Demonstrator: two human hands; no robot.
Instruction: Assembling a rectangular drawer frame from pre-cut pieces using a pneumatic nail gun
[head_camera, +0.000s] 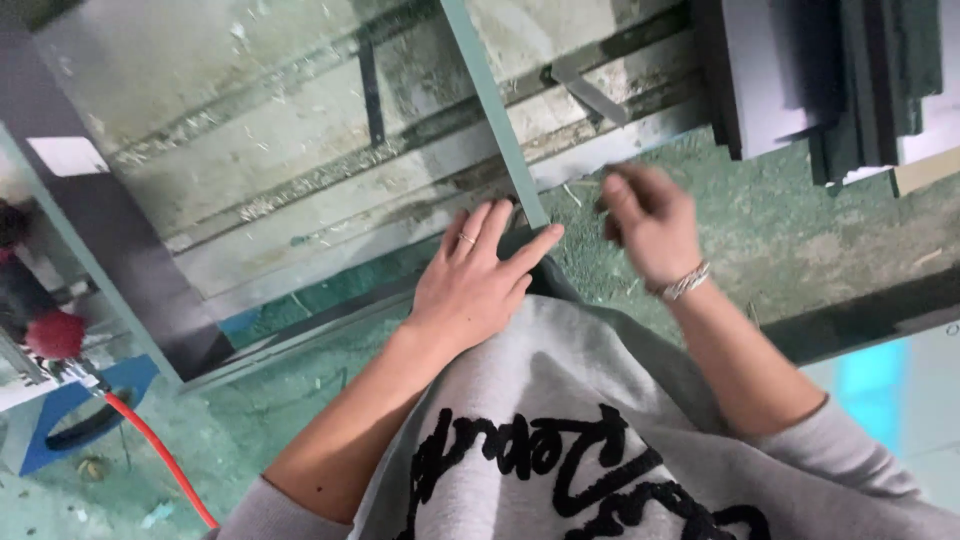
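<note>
A long, thin pale green strip (490, 95) runs from the top of the view down toward my body. My left hand (475, 280) lies flat with its fingers spread over the strip's near end, a ring on one finger. My right hand (648, 222) hovers just right of the strip, blurred, its fingers loosely curled and pinched together; I cannot see anything in it. A bracelet sits on that wrist. My grey sweatshirt (560, 420) with black lettering fills the bottom of the view.
A dirty grey panel (300, 150) with metal rails stands ahead. Dark boards (820, 70) lean at the top right. A red hose (160, 455) and a red-knobbed tool (50, 335) are at the left. The green floor (800, 240) is littered with shavings.
</note>
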